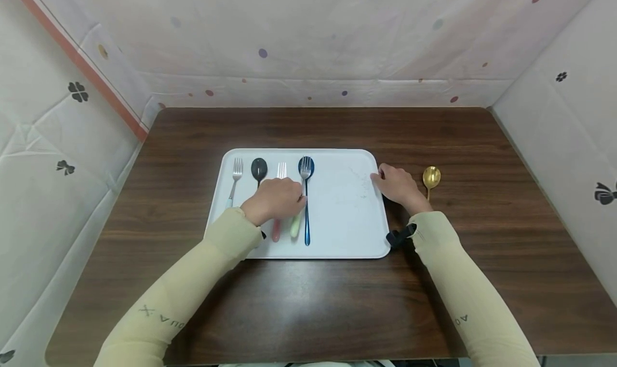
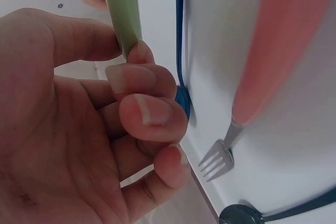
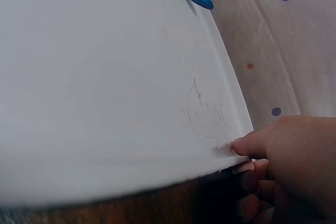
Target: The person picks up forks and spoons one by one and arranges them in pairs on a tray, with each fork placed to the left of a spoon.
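Note:
My left hand (image 1: 281,196) is over the middle of a white tray (image 1: 347,217), pinching the green handle of a fork (image 2: 122,9) between thumb and fingertips. That fork's tines overlap the bowl of a blue spoon (image 1: 307,222) in the head view. Left of it lies a fork with a pink handle (image 2: 283,40), partly covered by my hand from above. Farther left on the tray are a dark spoon (image 1: 258,168) and a fork with a pale blue handle (image 1: 238,170). At the tray's right edge, my right hand (image 1: 396,185) grips the rim, thumb on top and fingers beneath.
A gold spoon (image 1: 431,177) lies on the brown wooden table (image 1: 299,302), just right of my right hand. Dark crumbs and a thin hair-like strand (image 3: 190,111) are on the tray's right part. Patterned cloth (image 1: 308,45) hangs behind the table and along both sides.

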